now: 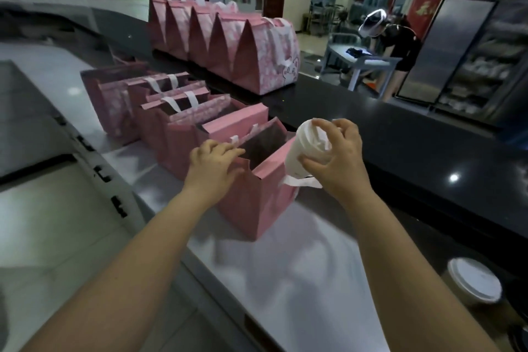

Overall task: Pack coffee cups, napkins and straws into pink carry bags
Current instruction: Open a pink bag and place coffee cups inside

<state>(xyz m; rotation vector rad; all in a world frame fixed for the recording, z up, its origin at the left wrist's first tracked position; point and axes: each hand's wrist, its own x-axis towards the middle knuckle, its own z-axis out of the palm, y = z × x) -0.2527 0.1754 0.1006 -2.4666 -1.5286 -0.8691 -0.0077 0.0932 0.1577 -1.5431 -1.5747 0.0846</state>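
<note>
An open pink carry bag stands nearest me on the steel counter, its dark inside showing. My left hand holds the bag's near left rim, fingers curled over the edge. My right hand grips a white lidded coffee cup, tilted, just to the right of the bag's mouth and above its white handle. Something white and crumpled, maybe a napkin, sits under my fingers at the cup's lid.
Several more open pink bags line up behind the near one. A row of closed pink bags stands on the black upper counter. Another lidded cup sits at lower right. A person bends over a table in the background.
</note>
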